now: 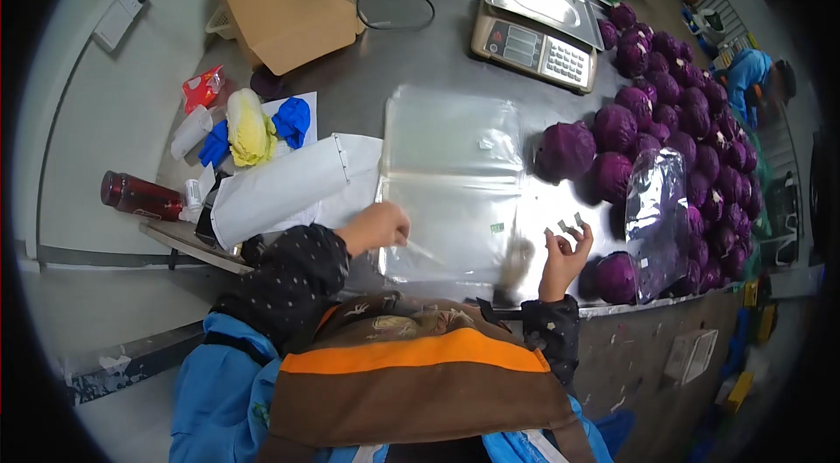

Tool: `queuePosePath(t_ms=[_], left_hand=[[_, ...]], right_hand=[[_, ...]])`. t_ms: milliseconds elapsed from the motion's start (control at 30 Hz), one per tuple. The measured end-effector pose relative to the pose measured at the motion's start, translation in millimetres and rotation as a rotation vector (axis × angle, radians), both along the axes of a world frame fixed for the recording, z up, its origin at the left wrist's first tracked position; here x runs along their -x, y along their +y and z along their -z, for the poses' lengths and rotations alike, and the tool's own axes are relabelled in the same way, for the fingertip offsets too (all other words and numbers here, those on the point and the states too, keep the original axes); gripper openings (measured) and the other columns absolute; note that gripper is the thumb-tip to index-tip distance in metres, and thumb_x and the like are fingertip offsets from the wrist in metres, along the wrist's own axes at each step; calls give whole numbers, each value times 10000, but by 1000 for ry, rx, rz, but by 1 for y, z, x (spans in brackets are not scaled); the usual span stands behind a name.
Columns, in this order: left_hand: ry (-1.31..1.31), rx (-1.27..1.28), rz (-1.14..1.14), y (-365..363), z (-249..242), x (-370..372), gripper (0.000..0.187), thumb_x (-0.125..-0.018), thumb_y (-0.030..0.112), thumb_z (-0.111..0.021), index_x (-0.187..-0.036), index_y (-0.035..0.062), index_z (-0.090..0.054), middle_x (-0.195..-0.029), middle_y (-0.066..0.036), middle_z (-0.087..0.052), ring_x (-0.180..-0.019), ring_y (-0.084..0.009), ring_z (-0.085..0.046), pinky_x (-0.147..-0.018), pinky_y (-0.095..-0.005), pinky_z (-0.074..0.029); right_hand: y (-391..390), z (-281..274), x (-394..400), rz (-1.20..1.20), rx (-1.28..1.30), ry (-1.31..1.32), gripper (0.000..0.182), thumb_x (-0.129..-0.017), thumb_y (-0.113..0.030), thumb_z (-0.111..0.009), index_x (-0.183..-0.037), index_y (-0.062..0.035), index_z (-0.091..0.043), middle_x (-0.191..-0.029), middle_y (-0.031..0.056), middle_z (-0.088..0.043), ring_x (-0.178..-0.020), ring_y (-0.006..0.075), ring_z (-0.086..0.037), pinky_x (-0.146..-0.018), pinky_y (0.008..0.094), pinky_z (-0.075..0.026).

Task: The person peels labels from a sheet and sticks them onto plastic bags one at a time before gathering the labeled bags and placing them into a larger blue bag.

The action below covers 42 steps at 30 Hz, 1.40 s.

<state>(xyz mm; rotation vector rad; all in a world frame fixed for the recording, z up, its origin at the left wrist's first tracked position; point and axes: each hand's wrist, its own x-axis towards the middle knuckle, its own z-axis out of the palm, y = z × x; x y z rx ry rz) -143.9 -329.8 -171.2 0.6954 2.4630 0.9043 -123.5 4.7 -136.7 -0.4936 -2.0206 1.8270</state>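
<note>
Clear plastic bags [451, 148] lie in a flat stack on the metal table, with a small green label [497, 227] on them. My left hand [378, 227] is over the stack's left edge, its fingers curled together; what they hold, if anything, is too small to make out. To the right of the stack, my right hand [567, 255] has its fingers raised and apart, with small green labels [563, 224] stuck on the fingertips. A red cabbage [615, 277] sits just right of that hand. Another clear bag [656, 222] rests against the cabbage pile.
Many red cabbages [665, 104] are heaped at the right. A scale [535, 30] stands at the back, a cardboard box [293, 8] with a black cable at the back left. Papers [280, 187], a yellow-green cabbage [251, 126] and a dark red bottle [140, 193] are left. Another person [748, 78] is far right.
</note>
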Motion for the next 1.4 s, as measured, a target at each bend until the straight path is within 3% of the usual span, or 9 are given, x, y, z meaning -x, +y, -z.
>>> queuePosePath(t_ms=[133, 200, 367, 567, 800, 1167, 1267, 1333, 1400], left_hand=[[69, -479, -901, -12, -45, 30, 167, -685, 77, -728, -811, 47, -623, -736, -36, -614, -711, -171, -578, -658, -286, -450], [573, -237, -845, 1, -76, 12, 205, -681, 98, -735, -847, 66, -619, -737, -50, -596, -691, -179, -568, -643, -294, -444], [40, 1, 42, -1, -14, -10, 139, -686, 105, -728, -778, 60, -634, -732, -67, -597, -665, -169, -559, -635, -291, -443], [306, -373, -803, -7, -68, 18, 168, -650, 111, -743, -757, 22, -649, -676, -117, -606, -627, -246, -575, -632, -354, -468], [29, -51, -6, 4, -2, -10, 201, -628, 142, -763, -698, 19, -620, -690, -130, -601, -716, -311, -606, -664, -402, -466], [202, 31, 65, 3, 0, -12, 189, -671, 103, -727, -773, 27, -587, -717, -104, -593, -680, -271, -582, -652, -332, -466], [-184, -234, -82, -5, -15, 18, 185, -675, 113, -730, -801, 36, -619, -783, -156, -603, -721, -310, -606, -701, -357, -492], [179, -602, -947, -5, -52, 27, 180, -678, 105, -720, -810, 67, -603, -733, -85, -555, -739, -276, -571, -702, -315, -466], [321, -445, -588, 12, -65, 6, 180, -682, 91, -712, -825, 65, -606, -718, -88, -560, -729, -277, -572, -699, -314, -466]], right_hand=[[-5, -4, -2, -126, -52, 24, 624, -738, 72, -640, -1277, -28, -342, -1057, 99, -501, -725, 105, -559, -660, 230, -464], [-25, 7, -1, -350, -81, -91, 617, -723, 72, -656, -1260, -35, -371, -1037, 75, -528, -713, 97, -579, -603, 227, -475], [-48, 19, 18, -282, -510, -1, 541, -703, 88, -649, -1199, -6, -454, -1010, 119, -487, -681, 156, -578, -577, 247, -480], [-10, 11, 17, -133, -292, 9, 367, -746, 19, -660, -1089, -62, -555, -769, 21, -587, -694, 108, -567, -561, 244, -451], [-45, 33, 15, -264, -508, -215, 427, -693, 5, -689, -1092, -54, -548, -819, 56, -613, -756, 168, -583, -653, 292, -467], [23, 31, 3, 9, -35, -138, 149, -832, -134, -664, -870, -9, -593, -799, 20, -577, -638, 71, -525, -469, 200, -435], [26, 31, -1, 52, -146, -123, 189, -813, -134, -674, -894, 22, -603, -836, 60, -597, -643, 111, -555, -477, 215, -440], [14, 34, -5, -73, -306, -89, 104, -786, -120, -681, -842, -40, -644, -876, 41, -606, -750, 139, -573, -548, 249, -462], [-22, 23, -4, -251, -370, 77, 93, -743, -107, -702, -812, -65, -656, -886, 52, -601, -781, 173, -567, -591, 279, -465]])
